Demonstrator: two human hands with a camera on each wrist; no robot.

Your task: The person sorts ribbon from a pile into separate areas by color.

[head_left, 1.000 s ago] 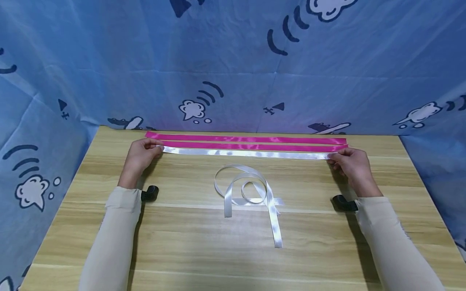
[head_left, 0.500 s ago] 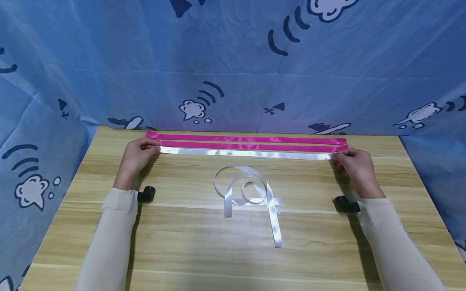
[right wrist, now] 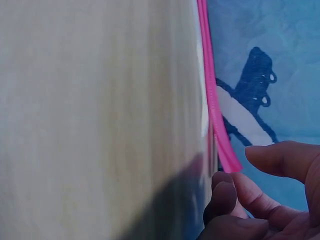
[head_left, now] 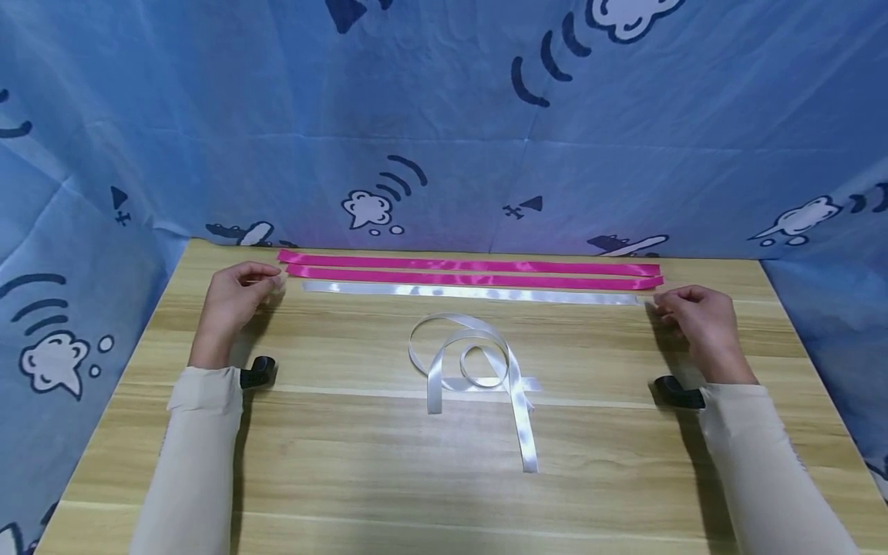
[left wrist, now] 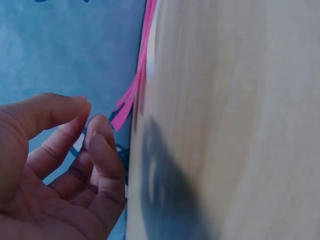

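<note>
– Where is the white ribbon [head_left: 472,292] laid?
– Straight across mid-frame on the counter [head_left: 333,462], just below two pink ribbons [head_left: 472,265].
– Is anything held?
– Nothing; fingers are loosely bent on the left hand [head_left: 234,299], centre left, and right hand [head_left: 709,322], centre right.

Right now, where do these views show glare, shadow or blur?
Head view: glare patches along the straight white ribbon, shadows on the table along the inner sides of the left sleeve and right sleeve; left wrist view: soft and dim, a dark shadow low on the table; right wrist view: also soft, with a shadow at the bottom.
</note>
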